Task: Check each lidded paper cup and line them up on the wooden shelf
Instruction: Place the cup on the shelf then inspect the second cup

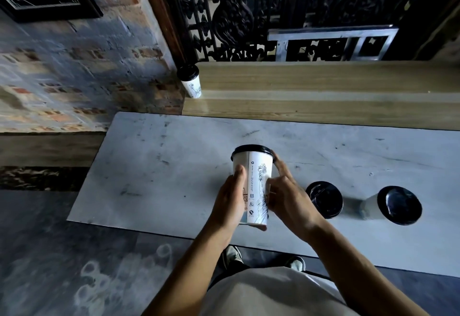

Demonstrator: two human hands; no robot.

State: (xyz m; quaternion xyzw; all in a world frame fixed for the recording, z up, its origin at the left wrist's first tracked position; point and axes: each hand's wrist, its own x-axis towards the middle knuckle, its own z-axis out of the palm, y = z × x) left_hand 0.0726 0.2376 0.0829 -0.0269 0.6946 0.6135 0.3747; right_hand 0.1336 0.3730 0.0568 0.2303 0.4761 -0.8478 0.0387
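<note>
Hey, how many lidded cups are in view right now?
4: one on the shelf's left end, one held in both hands, two on the grey table at right. None seems hidden.

White black-lidded cup (257, 186) upright, held above table

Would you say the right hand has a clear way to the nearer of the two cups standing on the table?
Probably yes, once it lets go: the right hand is on the held cup, and the nearer cup stands just beside it, with nothing between.

Both hands, left hand (230, 200) and right hand (286, 197), grip a black-lidded paper cup (254, 186) above the grey table (154, 171). Two lidded cups (323, 199) (398, 205) stand at right; another cup (190, 80) on the wooden shelf (323, 96)
</note>
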